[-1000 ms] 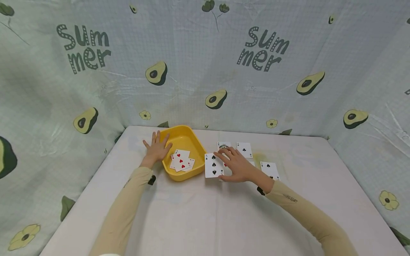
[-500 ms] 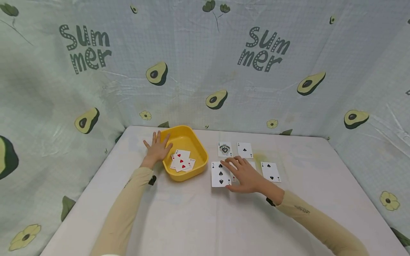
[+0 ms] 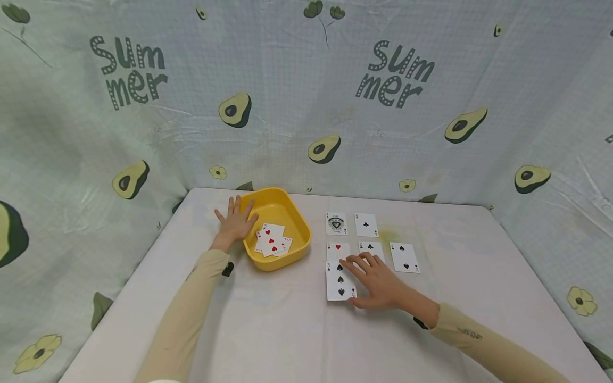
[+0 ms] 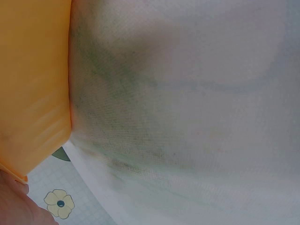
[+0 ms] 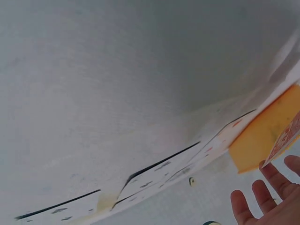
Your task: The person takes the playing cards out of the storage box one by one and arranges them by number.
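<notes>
Yellow plastic marks the tray in your head view; your left hand lies flat, fingers spread, against its left rim, and red cards sit inside. Your right hand rests with straight fingers on the three of spades, on the white surface just below a hearts card.

Left wrist view: the tray's wall meets the surface.

Right wrist view: your fingertips are spread, with card edges seen from low down.
</notes>
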Available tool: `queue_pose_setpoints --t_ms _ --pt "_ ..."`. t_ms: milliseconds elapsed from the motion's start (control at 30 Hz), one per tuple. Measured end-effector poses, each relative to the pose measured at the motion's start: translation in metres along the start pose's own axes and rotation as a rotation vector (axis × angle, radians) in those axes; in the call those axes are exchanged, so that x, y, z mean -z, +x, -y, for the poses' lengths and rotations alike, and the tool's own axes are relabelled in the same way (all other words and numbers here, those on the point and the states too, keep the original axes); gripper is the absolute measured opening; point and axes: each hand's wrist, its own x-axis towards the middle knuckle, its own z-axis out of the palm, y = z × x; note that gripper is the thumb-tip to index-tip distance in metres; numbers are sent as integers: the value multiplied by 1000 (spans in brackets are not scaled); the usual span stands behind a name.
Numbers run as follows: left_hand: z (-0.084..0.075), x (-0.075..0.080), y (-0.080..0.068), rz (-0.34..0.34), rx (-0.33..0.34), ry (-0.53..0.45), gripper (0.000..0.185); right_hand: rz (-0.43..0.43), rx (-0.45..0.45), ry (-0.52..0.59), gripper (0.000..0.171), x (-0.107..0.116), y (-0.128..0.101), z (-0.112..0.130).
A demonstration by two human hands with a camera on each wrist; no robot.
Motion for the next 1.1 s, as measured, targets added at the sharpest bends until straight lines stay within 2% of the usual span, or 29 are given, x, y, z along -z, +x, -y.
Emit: queue_pose_setpoints --t_ms 567,1100 --pt "4 -3 2 7 -1 -2 58 61 4 10 78 -17 -16 8" --pt "2 -2 3 15 9 -8 57 93 11 -19 82 -16 -16 13"
